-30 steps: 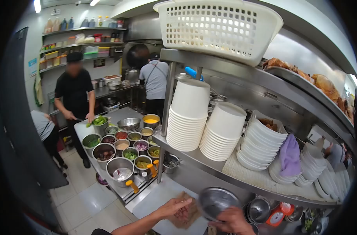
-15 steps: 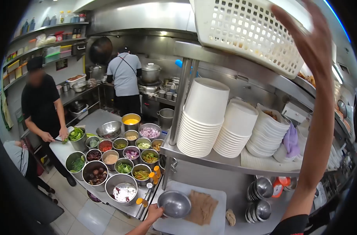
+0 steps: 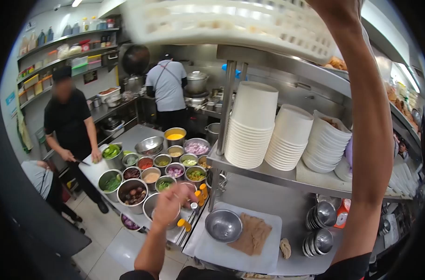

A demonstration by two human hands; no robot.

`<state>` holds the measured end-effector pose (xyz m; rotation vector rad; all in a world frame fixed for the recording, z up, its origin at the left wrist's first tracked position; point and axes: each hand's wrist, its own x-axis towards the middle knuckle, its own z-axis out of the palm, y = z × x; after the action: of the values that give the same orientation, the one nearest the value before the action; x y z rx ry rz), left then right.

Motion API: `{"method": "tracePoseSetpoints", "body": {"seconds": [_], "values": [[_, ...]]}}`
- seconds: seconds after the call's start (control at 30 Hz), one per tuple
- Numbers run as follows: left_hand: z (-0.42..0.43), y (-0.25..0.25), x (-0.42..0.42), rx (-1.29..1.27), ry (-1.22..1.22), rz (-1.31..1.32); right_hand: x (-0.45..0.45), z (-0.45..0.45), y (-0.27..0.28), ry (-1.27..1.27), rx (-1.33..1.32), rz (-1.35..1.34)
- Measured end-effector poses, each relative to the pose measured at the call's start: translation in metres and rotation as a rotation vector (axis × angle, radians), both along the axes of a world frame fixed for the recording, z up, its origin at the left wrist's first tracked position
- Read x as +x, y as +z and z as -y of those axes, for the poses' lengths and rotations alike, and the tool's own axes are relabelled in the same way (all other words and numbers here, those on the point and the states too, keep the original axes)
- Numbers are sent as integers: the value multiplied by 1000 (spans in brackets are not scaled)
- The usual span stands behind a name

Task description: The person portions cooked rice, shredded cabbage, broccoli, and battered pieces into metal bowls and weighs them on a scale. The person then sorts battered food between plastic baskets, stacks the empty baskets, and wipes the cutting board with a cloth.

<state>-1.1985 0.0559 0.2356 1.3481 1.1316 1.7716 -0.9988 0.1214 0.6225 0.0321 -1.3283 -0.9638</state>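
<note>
My left hand (image 3: 172, 205), blurred by motion, is raised over the front containers with its fingers apart and nothing visible in it. Below and to its right, a metal bowl (image 3: 223, 226) rests on a white cutting board (image 3: 263, 261), beside a folded brown cloth (image 3: 252, 235). Reaching up at the top edge, my right hand (image 3: 336, 6) is at the right end of a white perforated plastic basket (image 3: 221, 25). Its fingers are cut off by the frame, so its grip is hidden. The basket is blurred above the upper shelf, pale contents showing through its holes.
Several metal pots of cut ingredients (image 3: 134, 192) crowd the left counter. Stacked white tubs (image 3: 252, 121) stand on the steel shelf (image 3: 277, 179). Small metal bowls (image 3: 322, 214) are nested underneath. A person in black (image 3: 68, 116) holds a knife; another in grey (image 3: 165, 79) faces the stove.
My left hand has let go of the metal bowl and moved up and left. The basket has shifted left, with my right hand now at its end. The view has shifted slightly too.
</note>
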Motion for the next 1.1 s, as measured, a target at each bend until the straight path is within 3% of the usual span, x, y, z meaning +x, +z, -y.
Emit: {"method": "tracePoseSetpoints", "body": {"seconds": [0.07, 0.13, 0.2, 0.23, 0.37, 0.4, 0.43, 0.5, 0.6, 0.67, 0.77, 0.8, 0.83, 0.9, 0.97, 1.1], "values": [[6, 28, -34, 393, -123, 8, -38, 21, -23, 280, 271, -125], [55, 92, -27, 419, -159, 299, -35, 30, -39, 333, 248, 54], [101, 117, -32, 539, -51, 339, -46, 36, -67, 452, 233, 99], [128, 109, -47, 553, 11, 198, -55, 40, -85, 529, 223, 120], [193, 69, -33, 801, 198, 193, -83, 61, -189, 921, 124, 221], [217, 84, 2, 607, -106, 629, -66, 56, -218, 784, 70, 414], [233, 52, -20, 474, -67, 560, -54, 60, -241, 729, 37, 521], [227, 56, -28, 450, 497, 717, -55, 38, -263, 772, -77, 648], [225, 55, -24, 314, 642, 733, -85, 15, -295, 902, -196, 728], [215, 46, -20, 366, 718, 756, -89, 2, -313, 958, -348, 857], [202, 80, 16, 390, 817, 764, -76, -10, -294, 1133, -470, 978], [199, 85, 17, 382, 825, 770, -72, -17, -286, 1061, -574, 1164], [196, 88, 17, 369, 825, 774, -76, -18, -281, 1070, -591, 1180], [190, 92, 17, 301, 821, 801, -83, -16, -271, 1086, -996, 1133], [203, 63, 7, 247, 794, 795, -95, -1, -263, 1001, -1064, 1121], [207, 50, -5, 99, 803, 910, -104, 2, -265, 827, -1247, 824]]}}
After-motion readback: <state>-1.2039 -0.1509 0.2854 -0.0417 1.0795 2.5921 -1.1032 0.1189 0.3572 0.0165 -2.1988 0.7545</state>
